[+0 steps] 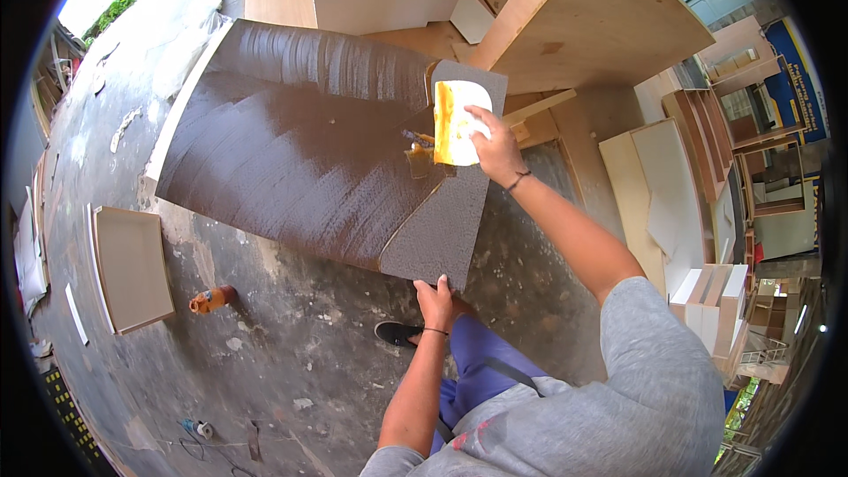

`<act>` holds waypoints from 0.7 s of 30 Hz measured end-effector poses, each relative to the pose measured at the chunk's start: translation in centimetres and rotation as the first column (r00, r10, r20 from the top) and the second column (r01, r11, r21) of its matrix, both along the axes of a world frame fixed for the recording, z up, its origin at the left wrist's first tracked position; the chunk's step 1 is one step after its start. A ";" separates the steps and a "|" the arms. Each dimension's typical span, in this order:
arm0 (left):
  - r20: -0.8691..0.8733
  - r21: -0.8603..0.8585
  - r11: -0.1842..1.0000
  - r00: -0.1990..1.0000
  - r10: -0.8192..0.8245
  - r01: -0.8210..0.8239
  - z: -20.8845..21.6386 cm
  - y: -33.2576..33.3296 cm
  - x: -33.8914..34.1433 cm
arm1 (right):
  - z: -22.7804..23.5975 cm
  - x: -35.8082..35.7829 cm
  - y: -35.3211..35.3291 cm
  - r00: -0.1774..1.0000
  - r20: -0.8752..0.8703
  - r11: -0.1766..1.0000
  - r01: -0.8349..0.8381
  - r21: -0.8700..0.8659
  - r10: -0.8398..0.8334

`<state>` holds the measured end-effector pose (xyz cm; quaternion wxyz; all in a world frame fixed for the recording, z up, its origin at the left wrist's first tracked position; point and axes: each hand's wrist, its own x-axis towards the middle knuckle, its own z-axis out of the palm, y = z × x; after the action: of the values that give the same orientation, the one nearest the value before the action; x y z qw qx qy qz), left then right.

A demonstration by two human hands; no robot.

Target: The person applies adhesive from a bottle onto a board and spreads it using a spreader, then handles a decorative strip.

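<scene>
your right hand closes its fingers on a flat white orange-smeared spreader over the rectangular dark-brown panel, whose near edge your left hand pinches.

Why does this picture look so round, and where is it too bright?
Head view: the fisheye lens leaves black corners and bends straight edges near the rim; daylight washes out the upper-left background; pale sheen streaks the dark brown sheet; the right hand and white spreader look fairly sharp.
</scene>
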<state>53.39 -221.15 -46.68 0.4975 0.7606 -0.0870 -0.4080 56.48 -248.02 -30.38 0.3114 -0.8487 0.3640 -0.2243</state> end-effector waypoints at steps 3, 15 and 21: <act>-0.011 -0.030 0.999 1.000 0.025 -0.025 0.9 -0.4 0.2 | 0.4 -1.3 1.0 0.992 -0.085 0.988 -0.081 0.131 0.093; -0.309 -0.092 0.972 0.934 0.179 -0.217 -1.8 0.7 -0.2 | 1.8 -1.3 -4.5 0.801 -0.263 0.842 -0.528 0.114 0.538; -0.319 -0.052 0.969 0.923 0.215 -0.243 0.2 -0.2 -0.2 | -3.8 2.2 -1.6 0.634 -0.475 0.782 -0.580 0.231 0.610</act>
<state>53.22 -221.35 -46.45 0.5833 0.6682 0.0635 -0.4574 58.63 -249.58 -34.17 0.2797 -0.9391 0.1407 0.1419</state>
